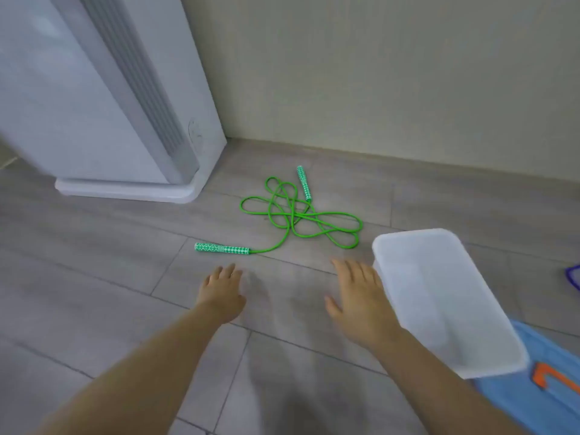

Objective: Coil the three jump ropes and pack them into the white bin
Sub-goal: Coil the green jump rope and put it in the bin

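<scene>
The green rope (pixel 295 215) lies in a loose tangle on the floor (pixel 94 277), near the wall. Both hands are empty with fingers spread: the left hand (pixel 221 293) reaches toward the near handle (pixel 222 248), the right hand (pixel 361 299) is just beside the empty bin (pixel 439 296), probably to keep packing easy.

One view only, worn at head height, facing forward and steeply down onto the grey floor (pixel 103 277). Both forearms enter from the bottom edge at 6 o'clock, close to the lens. The wall (pixel 392 73) base crosses toward 12 o'clock, farther off. Wide-angle bending shows at the frame edges. No second view exists to share coverage.
</scene>
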Demonstrator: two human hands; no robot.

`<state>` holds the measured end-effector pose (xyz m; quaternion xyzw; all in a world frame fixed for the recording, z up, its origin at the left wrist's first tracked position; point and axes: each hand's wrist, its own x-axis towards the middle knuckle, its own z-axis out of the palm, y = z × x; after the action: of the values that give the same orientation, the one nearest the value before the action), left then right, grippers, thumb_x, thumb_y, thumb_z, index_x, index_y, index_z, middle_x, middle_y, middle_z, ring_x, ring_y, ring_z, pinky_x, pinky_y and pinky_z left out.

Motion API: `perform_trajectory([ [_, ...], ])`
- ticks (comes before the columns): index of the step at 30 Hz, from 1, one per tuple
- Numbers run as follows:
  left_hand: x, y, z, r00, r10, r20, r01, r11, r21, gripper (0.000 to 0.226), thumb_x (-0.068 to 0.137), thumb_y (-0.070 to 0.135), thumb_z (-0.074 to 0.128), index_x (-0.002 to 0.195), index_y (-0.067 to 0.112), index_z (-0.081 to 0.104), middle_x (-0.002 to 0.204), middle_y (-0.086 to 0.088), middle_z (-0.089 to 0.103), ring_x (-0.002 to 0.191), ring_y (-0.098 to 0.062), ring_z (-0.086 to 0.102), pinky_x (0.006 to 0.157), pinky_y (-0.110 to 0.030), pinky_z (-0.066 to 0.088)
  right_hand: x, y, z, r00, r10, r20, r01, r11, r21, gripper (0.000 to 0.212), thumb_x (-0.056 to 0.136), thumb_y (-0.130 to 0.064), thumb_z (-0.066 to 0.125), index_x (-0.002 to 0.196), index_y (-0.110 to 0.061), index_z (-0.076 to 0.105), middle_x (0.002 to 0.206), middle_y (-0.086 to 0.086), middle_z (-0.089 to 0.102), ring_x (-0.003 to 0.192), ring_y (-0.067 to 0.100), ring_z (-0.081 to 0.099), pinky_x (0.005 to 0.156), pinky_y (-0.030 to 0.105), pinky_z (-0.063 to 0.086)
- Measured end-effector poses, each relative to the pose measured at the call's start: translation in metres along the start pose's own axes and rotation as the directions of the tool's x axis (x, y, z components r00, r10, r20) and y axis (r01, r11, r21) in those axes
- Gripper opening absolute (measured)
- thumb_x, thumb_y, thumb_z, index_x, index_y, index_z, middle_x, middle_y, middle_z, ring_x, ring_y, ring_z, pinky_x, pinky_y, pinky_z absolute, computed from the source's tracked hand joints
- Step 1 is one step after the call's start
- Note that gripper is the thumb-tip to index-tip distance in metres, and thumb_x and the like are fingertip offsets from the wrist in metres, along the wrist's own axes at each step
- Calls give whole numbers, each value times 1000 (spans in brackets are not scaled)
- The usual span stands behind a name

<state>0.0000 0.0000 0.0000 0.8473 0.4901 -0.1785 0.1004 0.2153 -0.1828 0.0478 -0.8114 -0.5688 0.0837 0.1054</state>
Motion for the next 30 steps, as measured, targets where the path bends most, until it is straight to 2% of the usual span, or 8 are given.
perform_trajectory([
  [5, 63, -20, 31, 992, -60, 112, 66, 996, -59, 72, 91, 29, 49, 152, 14, 12, 161, -8, 8, 146, -29, 14, 115, -43, 21, 18, -5, 64, 999, 36, 14, -36, 999, 26, 71, 67, -37, 55, 132, -8, 51, 124, 14, 60, 112, 34, 57, 97, 46, 47],
  [12, 140, -20, 43, 997, 51, 58, -49, 998, -24, 77, 88, 15, 51, 152, 10, 9, 161, -7, 8, 148, -26, 10, 118, -39, 17, 25, -2, 102, 993, 117, -4, -117, 992, 46, 72, 60, -25, 73, 127, -6, 56, 114, 13, 64, 102, 33, 64, 89, 45, 53],
  [17, 152, -21, 52, 966, 221, -137, -181, 951, 252, 42, 92, 16, 44, 132, 25, 46, 134, 0, 51, 127, -21, 47, 105, -36, 33, 11, 5, 100, 984, 167, 60, -170, 984, 57, 69, 74, -29, 48, 141, -13, 42, 133, 6, 52, 124, 28, 49, 105, 41, 40],
  [19, 140, -10, 58, 942, 296, -158, -241, 925, 293, 33, 95, 19, 40, 127, 22, 50, 126, -2, 55, 118, -24, 53, 97, -37, 36, 0, 9, 95, 978, 185, 100, -192, 980, 60, 69, 78, -31, 45, 145, -14, 36, 138, 5, 46, 129, 26, 43, 110, 39, 35],
  [22, 115, 12, 62, 949, 276, -152, -290, 954, -79, 29, 97, 21, 42, 124, 16, 48, 117, -7, 54, 107, -33, 58, 86, -38, 42, -13, 12, 87, 967, 187, 175, -206, 974, 95, 70, 82, -30, 47, 148, -15, 29, 142, 3, 41, 133, 25, 38, 113, 37, 31],
  [25, 85, 41, 50, 933, 271, -236, -358, 763, -539, 29, 91, 19, 42, 115, 12, 56, 93, -3, 61, 88, -27, 63, 73, -31, 42, -17, 16, 73, 955, 181, 236, -220, 964, 149, 70, 86, -27, 49, 150, -17, 22, 146, 2, 37, 135, 22, 35, 113, 31, 29],
  [27, 57, 62, 31, 923, 260, -282, -383, 664, -642, 19, 92, 14, 47, 104, 15, 61, 74, 8, 56, 66, -4, 55, 64, -25, 37, -16, 17, 60, 953, 178, 245, -232, 949, 213, 73, 88, -25, 52, 152, -20, 17, 148, 1, 36, 136, 20, 34, 112, 31, 29],
  [30, 8, 92, 1, 872, 339, -354, -490, 590, -641, 8, 93, 17, 56, 85, 18, 58, 62, 6, 47, 56, 3, 46, 55, -15, 32, -18, 15, 40, 966, 160, 205, -225, 909, 350, 78, 86, -19, 56, 153, -24, 16, 148, 6, 38, 135, 21, 38, 110, 34, 33],
])
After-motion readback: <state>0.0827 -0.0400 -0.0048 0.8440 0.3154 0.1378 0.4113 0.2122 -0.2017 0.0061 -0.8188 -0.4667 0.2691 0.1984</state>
